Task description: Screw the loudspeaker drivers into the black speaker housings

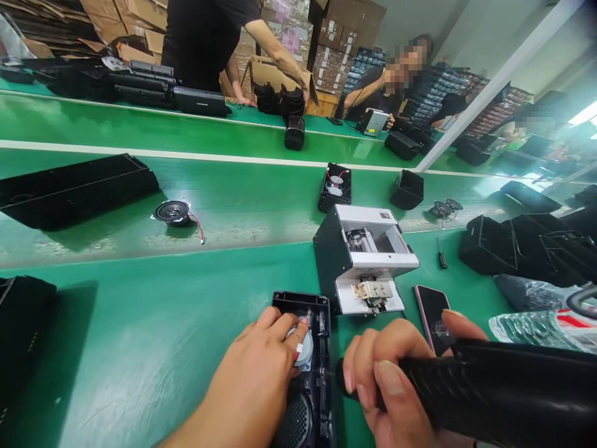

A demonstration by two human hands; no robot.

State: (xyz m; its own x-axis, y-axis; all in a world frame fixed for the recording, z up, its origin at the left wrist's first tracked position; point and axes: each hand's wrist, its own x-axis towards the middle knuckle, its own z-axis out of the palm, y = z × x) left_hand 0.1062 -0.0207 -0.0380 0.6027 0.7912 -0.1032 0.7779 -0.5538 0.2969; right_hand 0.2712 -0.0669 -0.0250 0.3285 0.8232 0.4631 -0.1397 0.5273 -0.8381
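My left hand bends its fingers over a round grey-backed speaker driver and grips it inside a black speaker housing. My palm and fingers hide part of the driver and the housing's left side. Lower in the housing is a round mesh grille. Just right of the housing, my right hand is wrapped round a thick black electric screwdriver, which lies almost level. The tool's tip is hidden behind my fingers. A grey-and-white screw feeder stands beyond both hands.
A phone, a plastic bottle and a small screwdriver lie to the right. Across the green belt are a loose speaker driver and black housings. Co-workers stand or sit at the far side.
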